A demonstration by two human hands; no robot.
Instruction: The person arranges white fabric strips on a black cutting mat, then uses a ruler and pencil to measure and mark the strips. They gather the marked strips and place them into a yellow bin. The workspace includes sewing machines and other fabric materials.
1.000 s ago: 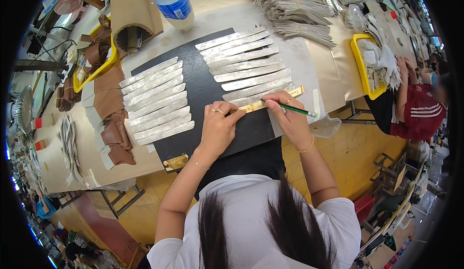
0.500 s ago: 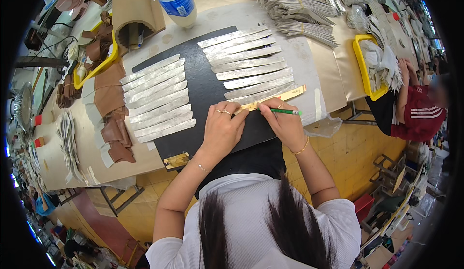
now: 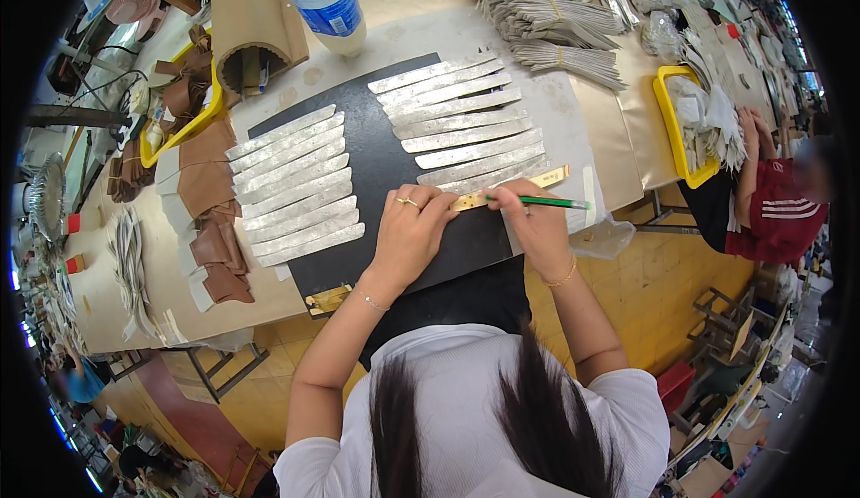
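Observation:
My left hand [image 3: 414,229] presses down with bent fingers on one end of a flat yellow strip [image 3: 550,176], shaped like a ruler, with dark dots near that end. My right hand [image 3: 535,229] pinches a slim green pen [image 3: 560,201]; its tip is by the strip. Under both lies a black board [image 3: 363,153]. Beyond the yellow strip, several silvery strips [image 3: 466,120] lie in a slanted row on the board's right. Another row of silvery strips [image 3: 296,189] covers its left edge. Whatever lies beneath my left fingers is hidden.
At the back stand a bottle with a blue label [image 3: 327,5] and a brown half-round holder [image 3: 251,28]. Yellow baskets [image 3: 667,122] sit left and right. Brown pieces [image 3: 219,247] lie at left, bundled strips [image 3: 560,19] at the back right. Another person [image 3: 775,202] sits at right.
The green pen has tilted and its free end now reaches farther right. My right hand has shifted slightly right. My left hand remains on the yellow strip.

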